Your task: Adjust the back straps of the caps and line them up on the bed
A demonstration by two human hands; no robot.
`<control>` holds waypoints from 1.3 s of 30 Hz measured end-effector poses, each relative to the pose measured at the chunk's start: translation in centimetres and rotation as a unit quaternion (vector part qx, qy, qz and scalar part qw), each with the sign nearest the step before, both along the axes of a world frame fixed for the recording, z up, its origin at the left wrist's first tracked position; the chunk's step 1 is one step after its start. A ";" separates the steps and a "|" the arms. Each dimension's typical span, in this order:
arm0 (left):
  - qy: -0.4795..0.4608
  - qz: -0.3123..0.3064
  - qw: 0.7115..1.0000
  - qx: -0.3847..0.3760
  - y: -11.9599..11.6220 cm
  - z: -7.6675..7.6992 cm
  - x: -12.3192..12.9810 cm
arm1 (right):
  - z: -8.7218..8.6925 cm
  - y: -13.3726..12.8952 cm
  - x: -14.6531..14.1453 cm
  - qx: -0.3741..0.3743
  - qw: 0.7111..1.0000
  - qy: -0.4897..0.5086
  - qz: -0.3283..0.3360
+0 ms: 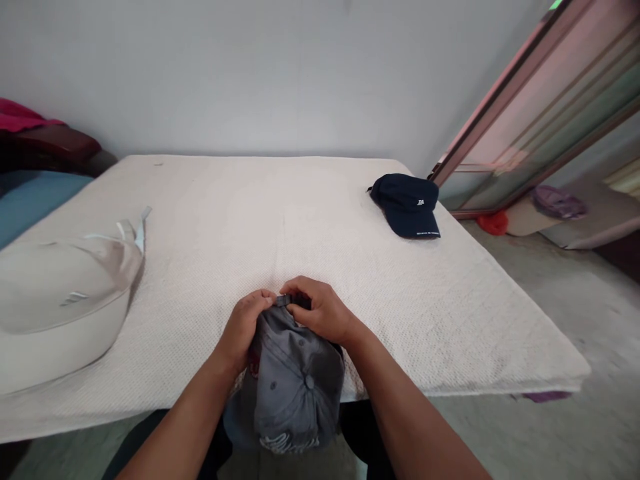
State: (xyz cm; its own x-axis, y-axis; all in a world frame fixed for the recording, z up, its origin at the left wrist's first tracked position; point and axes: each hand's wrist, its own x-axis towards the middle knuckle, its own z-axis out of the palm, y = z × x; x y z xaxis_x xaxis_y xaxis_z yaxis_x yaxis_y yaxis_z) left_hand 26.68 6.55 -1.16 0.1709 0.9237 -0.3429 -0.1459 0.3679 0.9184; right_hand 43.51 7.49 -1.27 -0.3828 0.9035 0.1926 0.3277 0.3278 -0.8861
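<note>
Two forearms [185, 417] flank a gray cap [300, 380] at the frame's lower center, left hand [245, 327] and right hand [324, 310] pinching its back strap [283, 301]; it looks light, soft and hardly fragile, best held by strap or rim. Count: two caps, the navy cap [407, 203] upper right; one beige hat [70, 317], left; one table [240, 220].

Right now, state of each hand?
Left hand: closed, pinching the grey fabric cap at its back strap.
Right hand: closed on the same strap.
</note>
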 end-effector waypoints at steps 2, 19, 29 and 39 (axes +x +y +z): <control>-0.002 -0.005 1.000 -0.008 0.0 0.0 0.1 | -0.1 0.0 -0.1 -0.002 1.000 0.003 0.001; -0.016 -0.004 0.999 -0.042 -0.1 -0.1 0.0 | -0.2 -0.1 -0.4 -0.054 0.997 0.049 -0.004; -0.025 0.003 0.999 -0.039 -0.3 0.1 0.1 | -1.1 0.2 -0.4 -0.242 0.941 0.237 0.020; 0.017 0.029 0.999 -0.022 -0.2 0.3 0.3 | -0.6 0.0 -0.7 -0.233 0.952 0.196 0.019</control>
State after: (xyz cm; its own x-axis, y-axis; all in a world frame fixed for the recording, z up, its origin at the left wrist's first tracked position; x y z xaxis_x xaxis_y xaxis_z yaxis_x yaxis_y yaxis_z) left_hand 26.94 6.35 -0.86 0.1061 0.9157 -0.3877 -0.1372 0.3996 0.9063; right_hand 42.79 7.52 -1.84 -0.3978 0.9130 -0.0907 -0.0622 -0.1255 -0.9901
